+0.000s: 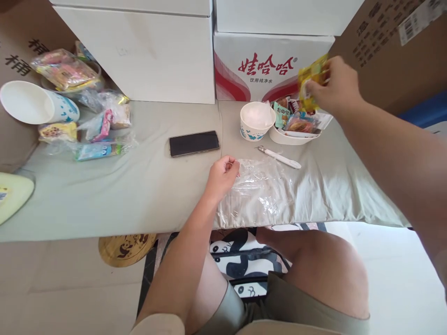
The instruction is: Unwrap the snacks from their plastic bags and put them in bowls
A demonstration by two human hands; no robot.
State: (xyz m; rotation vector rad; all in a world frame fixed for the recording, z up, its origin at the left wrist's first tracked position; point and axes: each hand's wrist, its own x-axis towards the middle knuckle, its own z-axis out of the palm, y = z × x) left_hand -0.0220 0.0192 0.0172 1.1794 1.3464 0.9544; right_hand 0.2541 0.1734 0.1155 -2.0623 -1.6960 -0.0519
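My right hand is closed on a yellow snack packet, held above a white oval tub. Several small wrapped snacks fill that tub. On the cloth in front, my left hand pinches the left edge of a clear plastic bag, which lies flat and crinkled. Just beyond the bag is a white pen-like tool with a thin metal tip. A paper bowl with a blue pattern stands against the tub, with whitish, see-through plastic inside.
A black phone lies left of the bowl. Further left are a tipped paper bucket and several snack packets. White cartons wall off the back, and brown cardboard stands at the right. The cloth-covered table ends above my knees.
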